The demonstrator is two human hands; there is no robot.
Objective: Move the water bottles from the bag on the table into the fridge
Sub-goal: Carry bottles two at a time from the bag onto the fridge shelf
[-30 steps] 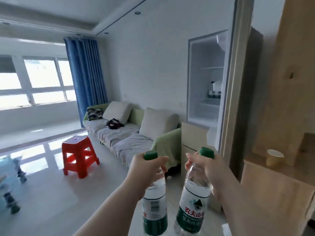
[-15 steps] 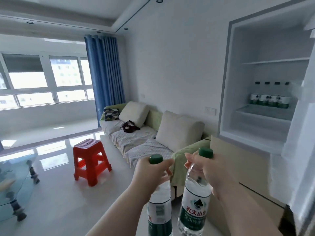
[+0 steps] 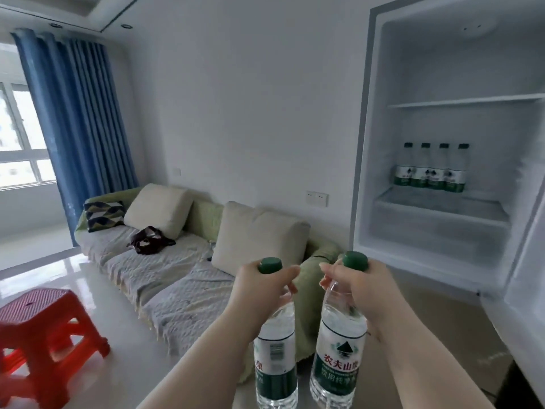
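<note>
Fridge (image 3: pixel 442 63) open, sofa (image 3: pixel 177 278) beside | left hand (image 3: pixel 259 286) fingers grasp left bottle (image 3: pixel 275 349) | right hand (image 3: pixel 362 287) grasps right bottle (image 3: pixel 339 358)

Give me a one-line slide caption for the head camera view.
Left hand grips the left bottle, right hand the right bottle, before the open fridge holding four bottles.

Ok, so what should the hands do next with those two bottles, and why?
Probably raise both toward the open white fridge. The left hand grips a clear green-capped plastic water bottle, the right hand a second bottle, both outside it. Its shelf holds four matching bottles with bare space in front.
</note>
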